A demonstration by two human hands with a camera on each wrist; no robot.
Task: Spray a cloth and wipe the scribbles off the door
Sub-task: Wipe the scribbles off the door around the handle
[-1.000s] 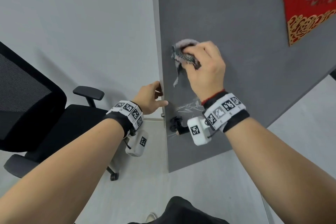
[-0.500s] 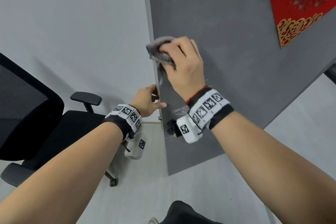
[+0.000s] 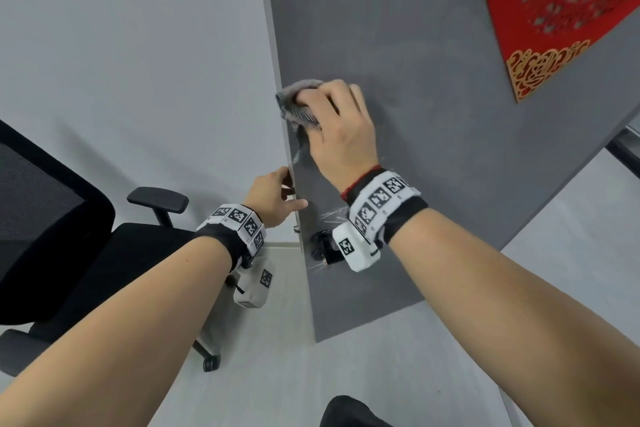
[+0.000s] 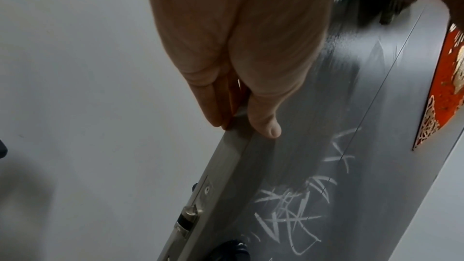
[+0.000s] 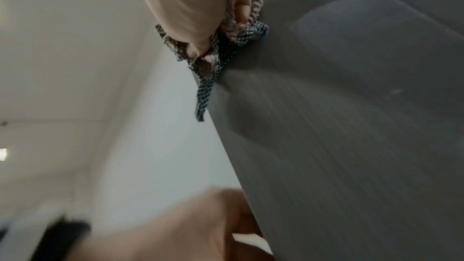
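Against the pale wall, the grey door point(image 3: 433, 87) is getting rubbed as the right hand point(image 3: 341, 130), clutching the cloth point(image 3: 298, 104), is sliding back to its edge, left hand point(image 3: 273, 198) pinching that edge, scribbles point(image 4: 293, 211) below untouched.

The door point(image 3: 433, 114) is dark grey, marked with white scribbles point(image 4: 296, 211). The cloth point(image 5: 220, 53) is black-and-white checked with a grey fuzzy side. A red and gold decoration point(image 3: 561, 10) sits near the door's upper right corner. The chair point(image 3: 52, 218) is black.
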